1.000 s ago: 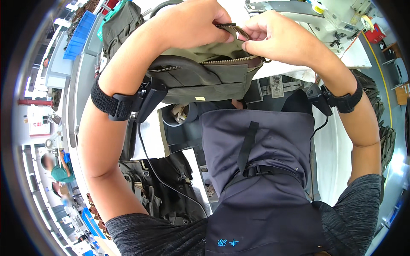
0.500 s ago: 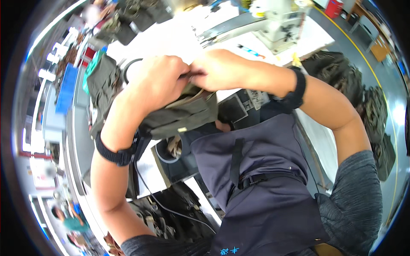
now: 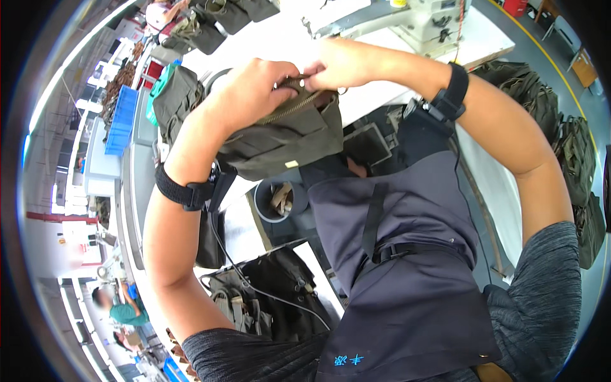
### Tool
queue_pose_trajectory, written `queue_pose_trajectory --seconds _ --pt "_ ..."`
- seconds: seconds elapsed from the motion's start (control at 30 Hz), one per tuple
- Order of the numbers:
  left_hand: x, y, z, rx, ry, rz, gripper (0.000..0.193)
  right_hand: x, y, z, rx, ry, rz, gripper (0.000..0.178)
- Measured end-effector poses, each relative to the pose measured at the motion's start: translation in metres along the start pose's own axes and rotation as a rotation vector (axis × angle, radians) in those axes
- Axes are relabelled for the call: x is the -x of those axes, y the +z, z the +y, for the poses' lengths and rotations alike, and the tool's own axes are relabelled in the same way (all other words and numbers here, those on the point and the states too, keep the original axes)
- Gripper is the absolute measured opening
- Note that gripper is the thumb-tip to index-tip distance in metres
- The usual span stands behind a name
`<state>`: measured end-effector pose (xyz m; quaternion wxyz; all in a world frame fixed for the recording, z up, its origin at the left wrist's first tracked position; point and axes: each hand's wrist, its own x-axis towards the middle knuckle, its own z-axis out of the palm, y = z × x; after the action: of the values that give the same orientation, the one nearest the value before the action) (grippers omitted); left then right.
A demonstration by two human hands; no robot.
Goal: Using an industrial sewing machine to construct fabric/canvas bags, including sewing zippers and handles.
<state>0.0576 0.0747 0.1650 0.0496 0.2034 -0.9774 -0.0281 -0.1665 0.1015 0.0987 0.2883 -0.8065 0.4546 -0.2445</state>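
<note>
An olive-grey canvas bag (image 3: 286, 143) with a long zipper (image 3: 283, 116) along its top rests at the near edge of the white table. Curled over its zippered edge is my left hand (image 3: 251, 92), its thumb and fingers closed on the bag. My right hand (image 3: 334, 67) pinches the zipper's edge close by, near the bag's right end. A small metal ring (image 3: 342, 90) shows just below that hand. The two hands are a short gap apart, and a brown inner edge of the bag lies between them.
A pale sewing machine (image 3: 420, 28) stands on the table beyond my right hand. More olive bags (image 3: 181, 95) lie to the left, with piles of bags (image 3: 544, 108) at the right. Below are a round grey bin (image 3: 262, 200) holding scraps and a thin cable (image 3: 267, 294).
My hands have parted slightly, and the bag has tilted so that more of its zipper shows. The whole view has shifted a little.
</note>
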Motion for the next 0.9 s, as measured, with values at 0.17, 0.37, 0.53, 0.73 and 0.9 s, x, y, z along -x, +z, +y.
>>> queue_pose_trajectory --seconds 0.17,0.37,0.53,0.73,0.9 --pt "-0.015 -0.002 -0.002 -0.082 0.031 -0.023 0.027 -0.012 -0.006 0.01 -0.007 -0.015 0.025 0.026" --pt "-0.028 -0.007 -0.009 -0.242 0.091 -0.157 0.016 -0.007 -0.015 0.015 -0.194 -0.028 0.0 0.027" --pt "-0.037 -0.013 -0.006 -0.253 0.179 -0.192 0.012 0.004 -0.013 0.011 -0.298 -0.005 0.057 0.025" --pt "-0.038 -0.01 0.008 -0.104 -0.048 -0.178 0.015 0.01 -0.026 0.008 -0.316 -0.038 0.023 0.02" --pt "-0.042 -0.012 0.009 -0.238 0.01 -0.243 0.017 0.011 -0.028 0.014 -0.272 -0.165 0.078 0.019"
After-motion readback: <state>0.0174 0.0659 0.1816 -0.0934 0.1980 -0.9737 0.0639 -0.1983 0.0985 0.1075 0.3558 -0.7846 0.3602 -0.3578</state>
